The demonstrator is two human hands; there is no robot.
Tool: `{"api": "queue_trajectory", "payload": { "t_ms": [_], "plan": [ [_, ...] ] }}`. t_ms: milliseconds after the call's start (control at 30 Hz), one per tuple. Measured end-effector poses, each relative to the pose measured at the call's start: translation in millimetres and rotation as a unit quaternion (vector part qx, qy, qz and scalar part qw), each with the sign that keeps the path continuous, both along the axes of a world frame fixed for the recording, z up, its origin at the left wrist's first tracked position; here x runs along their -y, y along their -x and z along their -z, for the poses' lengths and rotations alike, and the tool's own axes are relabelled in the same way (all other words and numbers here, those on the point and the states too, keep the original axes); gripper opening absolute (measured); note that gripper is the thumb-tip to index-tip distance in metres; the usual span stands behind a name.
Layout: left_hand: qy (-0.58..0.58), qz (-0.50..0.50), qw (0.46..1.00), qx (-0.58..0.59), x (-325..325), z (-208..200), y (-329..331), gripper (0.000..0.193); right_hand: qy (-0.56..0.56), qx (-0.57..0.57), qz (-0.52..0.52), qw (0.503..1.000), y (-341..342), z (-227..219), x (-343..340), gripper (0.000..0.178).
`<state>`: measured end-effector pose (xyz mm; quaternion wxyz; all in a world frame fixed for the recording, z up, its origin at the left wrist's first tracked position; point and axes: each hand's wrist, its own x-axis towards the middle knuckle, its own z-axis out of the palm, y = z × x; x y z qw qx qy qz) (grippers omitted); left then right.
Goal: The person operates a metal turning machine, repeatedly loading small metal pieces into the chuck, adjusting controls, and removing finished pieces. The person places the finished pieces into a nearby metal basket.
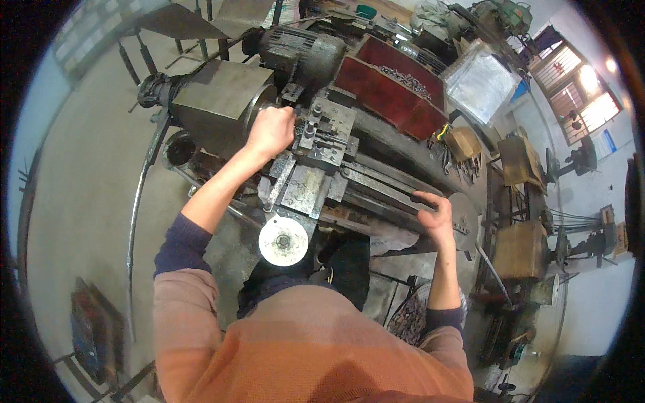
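A: Where're the hands at?
B: L hand [272, 131] is curled up at the chuck [263, 99], just left of the tool post [328, 127]. Can't tell if its fingers grip anything; the knuckles hide it. R hand [437, 218] is out by the right end of the lathe bed [379, 180], index finger and thumb spread, nothing gripped AFAICT, near a round grey disc [465, 207].
A: What could go wrong?
B: Main one IMO: knuckles vs. chuck. If it turns w/ the L hand that close, skin gets caught. Can't tell if it's spinning. Also v. little room btwn chuck and tool post, so a slip could scrape fingers on a metal corner.
A: Sleeves?
B: Navy cuffs [185, 236] sit up the forearms, so prob. OK unless one slides down.
A: What's around, or in the way?
B: Cream handwheel [283, 240] sticks out in front of the torso; leaning in could bump it and maybe shift the slide. Behind: motor [309, 54], then a red tray [373, 94] w/ small metal pieces [406, 80], blocking reach to the back. Right of that, yellow-handled pliers [442, 131] by a brown box [463, 143].
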<state>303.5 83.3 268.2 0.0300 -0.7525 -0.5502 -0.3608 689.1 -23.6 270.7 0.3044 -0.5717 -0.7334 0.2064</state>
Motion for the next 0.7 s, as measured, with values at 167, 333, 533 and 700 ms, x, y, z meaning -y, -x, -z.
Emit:
{"api": "queue_trajectory", "payload": {
  "t_ms": [167, 333, 533, 700],
  "plan": [
    [-0.082, -0.003, 0.989, 0.124, 24.4, -46.3, 42.4, 0.016, 0.006, 0.001, 0.019, 1.0, -2.5, -2.6, 10.5, 0.042],
    [-0.224, -0.087, 0.965, 0.105, 40.8, -66.6, 92.0, 0.014, 0.073, -0.023, 0.069, 0.995, -26.3, 20.8, 21.6, 0.042],
    [0.021, -0.161, 0.98, -0.116, 50.9, -28.4, 136.9, 0.032, 0.058, -0.007, 0.066, 0.996, -33.7, 28.7, 31.2, 0.041],
    [-0.019, -0.183, 0.982, 0.036, 81.6, -38.7, 121.4, 0.03, 0.073, -0.003, 0.108, 0.991, -42.6, 30.0, 49.3, 0.042]
  ]
}}
